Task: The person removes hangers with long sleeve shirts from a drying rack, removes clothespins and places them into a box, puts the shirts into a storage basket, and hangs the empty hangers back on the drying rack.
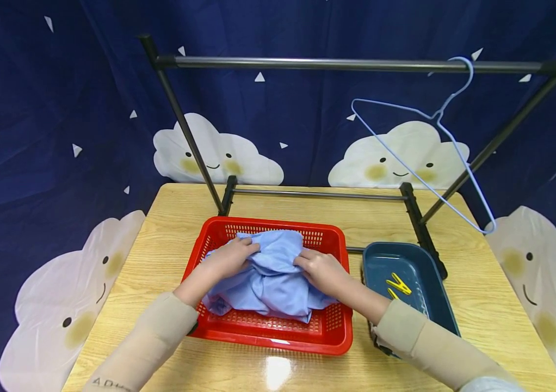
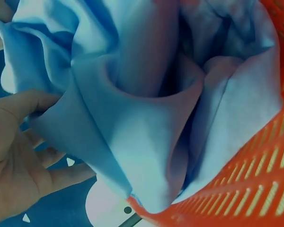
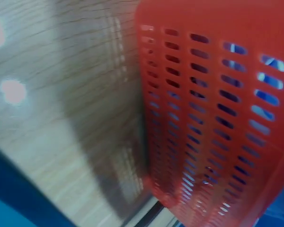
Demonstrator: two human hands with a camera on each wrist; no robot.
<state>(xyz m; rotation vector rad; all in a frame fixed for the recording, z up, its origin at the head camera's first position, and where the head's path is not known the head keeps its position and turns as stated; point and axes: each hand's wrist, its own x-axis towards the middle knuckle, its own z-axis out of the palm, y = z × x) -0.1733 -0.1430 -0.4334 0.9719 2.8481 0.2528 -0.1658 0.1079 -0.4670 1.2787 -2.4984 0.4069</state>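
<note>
A crumpled light blue cloth (image 1: pixel 278 283) lies bunched in a red plastic basket (image 1: pixel 268 340); its folds hide what kind of piece it is. My left hand (image 1: pixel 231 257) grips the cloth's upper left part. In the left wrist view, the thumb of the left hand (image 2: pixel 19 156) lies over a fold of the cloth (image 2: pixel 132 123), with fingers beneath. On the other side, my right hand (image 1: pixel 321 267) pinches the cloth near its upper right. The right wrist view shows the basket's slotted side (image 3: pixel 203 123) and not the hand.
Right of the basket stands a dark blue tray (image 1: pixel 446 310) with yellow clothespins (image 1: pixel 399 283). Behind, a black rack (image 1: pixel 307 63) spans the wooden table (image 1: pixel 160 239). From its rail hangs a light blue hanger (image 1: pixel 395 158). A navy curtain (image 1: pixel 283 32) backs everything.
</note>
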